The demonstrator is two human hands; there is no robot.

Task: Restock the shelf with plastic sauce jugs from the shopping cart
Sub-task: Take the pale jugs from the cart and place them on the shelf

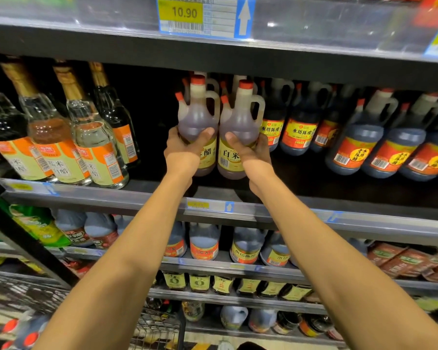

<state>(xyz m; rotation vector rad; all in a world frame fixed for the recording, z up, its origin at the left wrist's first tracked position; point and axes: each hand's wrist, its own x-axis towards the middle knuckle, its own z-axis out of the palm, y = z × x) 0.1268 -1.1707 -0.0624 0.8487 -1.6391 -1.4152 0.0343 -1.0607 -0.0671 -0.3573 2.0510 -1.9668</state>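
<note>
Two plastic sauce jugs with red caps, handles and yellow labels are held side by side over the dark shelf (314, 195). My left hand (185, 150) grips the left jug (197, 114) around its lower body, thumb across the front. My right hand (250, 150) grips the right jug (240, 117) the same way. Both jugs are upright, their bases a little above the shelf board. More jugs of the same kind stand behind them. The shopping cart (152, 332) shows at the bottom, with red-capped jugs (23, 334) at the lower left.
Glass vinegar bottles (56, 137) stand at the left of the same shelf, with a dark gap between them and the held jugs. Dark vinegar jugs (301, 127) crowd the right side. The upper shelf edge carries a price tag (187, 13). Lower shelves hold more jugs and bottles.
</note>
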